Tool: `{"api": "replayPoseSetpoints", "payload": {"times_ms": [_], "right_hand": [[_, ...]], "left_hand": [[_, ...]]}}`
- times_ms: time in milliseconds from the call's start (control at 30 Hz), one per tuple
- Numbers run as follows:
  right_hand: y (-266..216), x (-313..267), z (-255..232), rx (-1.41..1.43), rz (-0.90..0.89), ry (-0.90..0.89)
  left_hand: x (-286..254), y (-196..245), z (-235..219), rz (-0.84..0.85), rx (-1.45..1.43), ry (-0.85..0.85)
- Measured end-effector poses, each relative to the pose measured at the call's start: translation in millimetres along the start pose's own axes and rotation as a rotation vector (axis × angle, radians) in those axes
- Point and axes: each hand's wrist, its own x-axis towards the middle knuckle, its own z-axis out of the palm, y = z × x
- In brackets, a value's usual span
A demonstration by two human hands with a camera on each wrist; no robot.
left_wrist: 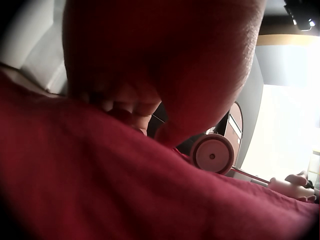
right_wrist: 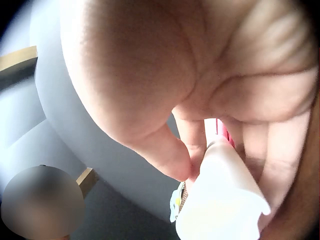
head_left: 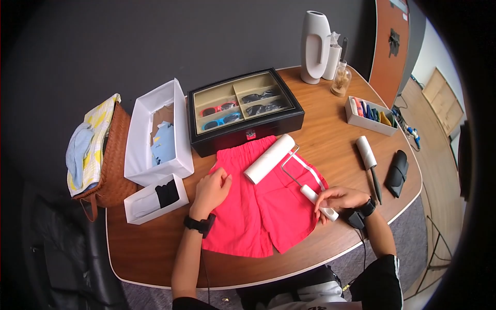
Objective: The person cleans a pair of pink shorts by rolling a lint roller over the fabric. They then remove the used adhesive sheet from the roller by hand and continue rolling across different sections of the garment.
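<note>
A pair of bright pink-red shorts point(head_left: 243, 206) with a white side stripe lies spread on the wooden table. My left hand point(head_left: 213, 190) rests on the left leg of the shorts, fingers bent loosely and touching the cloth. In the left wrist view the fingertips point(left_wrist: 142, 117) are partly hidden behind the fabric. With my right hand point(head_left: 341, 199) I grip the white handle point(right_wrist: 222, 195) of a large lint roller, its thumb and fingers around it. The wide white roll point(head_left: 269, 158) lies slanted over the upper shorts, near the waistband.
Behind the shorts stands a black glasses case point(head_left: 248, 135) with several sunglasses. To the left are a white box point(head_left: 181, 150), a smaller box point(head_left: 135, 217) with socks and a wicker basket point(head_left: 112, 155). A smaller lint roller point(head_left: 366, 152), a black pouch point(head_left: 397, 173) and an organizer box point(head_left: 364, 122) lie right.
</note>
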Motion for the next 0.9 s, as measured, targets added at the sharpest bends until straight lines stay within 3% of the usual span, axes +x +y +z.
{"api": "replayPoseSetpoints", "payload": {"times_ms": [367, 467, 567, 600, 700, 833, 900], "right_hand": [[5.1, -1.3, -0.6, -0.040, -0.071, -0.033], [1.1, -10.0, -8.3, 0.089, -0.017, -0.344], [0.9, -10.8, -8.1, 0.092, -0.091, -0.390], [8.7, -11.6, -6.3, 0.213, -0.114, -0.341], [19.2, -2.2, -8.3, 0.222, -0.170, -0.152], [17.9, 4.7, -5.8, 0.247, -0.264, -0.133], [16.4, 2.7, -4.6, 0.246, -0.271, -0.135]], "left_hand": [[-2.4, 7.8, -7.9, -0.067, 0.018, -0.089], [-1.3, 5.0, -7.5, -0.032, -0.007, -0.074], [-0.5, 3.9, -8.0, -0.026, -0.017, -0.079], [-1.2, 3.3, -8.2, -0.036, -0.021, -0.078], [-2.5, 1.1, -3.9, -0.038, -0.050, -0.107], [-3.7, 5.0, -5.3, -0.068, -0.008, -0.123], [-6.6, -1.6, 0.0, -0.005, 0.022, -0.082]]}}
